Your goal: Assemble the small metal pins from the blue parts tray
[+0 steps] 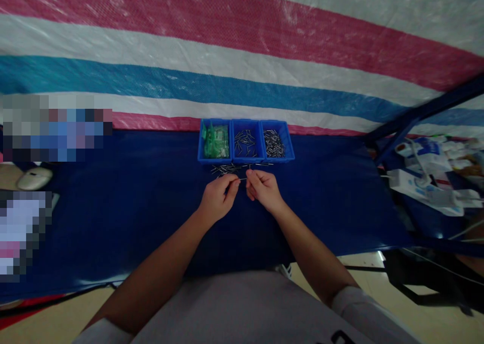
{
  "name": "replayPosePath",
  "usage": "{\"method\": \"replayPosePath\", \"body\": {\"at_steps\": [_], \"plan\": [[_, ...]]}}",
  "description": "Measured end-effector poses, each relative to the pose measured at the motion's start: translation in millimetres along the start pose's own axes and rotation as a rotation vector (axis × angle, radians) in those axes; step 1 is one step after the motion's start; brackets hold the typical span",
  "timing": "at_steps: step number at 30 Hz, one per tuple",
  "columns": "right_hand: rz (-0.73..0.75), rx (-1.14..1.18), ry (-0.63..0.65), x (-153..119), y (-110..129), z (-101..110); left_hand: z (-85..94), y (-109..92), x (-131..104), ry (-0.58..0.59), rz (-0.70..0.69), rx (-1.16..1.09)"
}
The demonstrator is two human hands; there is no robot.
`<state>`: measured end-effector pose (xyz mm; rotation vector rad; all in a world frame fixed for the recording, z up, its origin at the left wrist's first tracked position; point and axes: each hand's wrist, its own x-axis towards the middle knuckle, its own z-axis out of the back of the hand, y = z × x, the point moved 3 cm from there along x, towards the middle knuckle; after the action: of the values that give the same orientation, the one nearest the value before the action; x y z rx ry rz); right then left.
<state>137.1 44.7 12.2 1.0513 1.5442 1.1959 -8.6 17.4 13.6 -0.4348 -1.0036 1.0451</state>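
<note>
No text, label, brand, number or sign can be read anywhere in this view. The white boxes point(423, 183) at the right edge carry blue print, but it is too small and blurred to make out. A dark mark shows on the grey garment point(335, 338) at the bottom edge, cut off by the frame and not legible. The three blue bins point(245, 141) on the worktop point(113, 208) bear no visible lettering, and the striped sheet point(242, 42) behind them shows only bands of colour. Two patches at the left are pixelated, so nothing can be read there.
</note>
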Motion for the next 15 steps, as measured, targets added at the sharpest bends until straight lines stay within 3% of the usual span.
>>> {"method": "replayPosePath", "body": {"at_steps": [10,15], "plan": [[-0.02,0.043,0.055,-0.3,-4.8,-2.6,2.6,1.5,1.8,-0.019,-0.053,-0.008],[-0.031,0.066,0.013,1.9,-4.3,-1.4,-1.4,3.2,-1.8,-0.004,0.014,-0.05]]}}
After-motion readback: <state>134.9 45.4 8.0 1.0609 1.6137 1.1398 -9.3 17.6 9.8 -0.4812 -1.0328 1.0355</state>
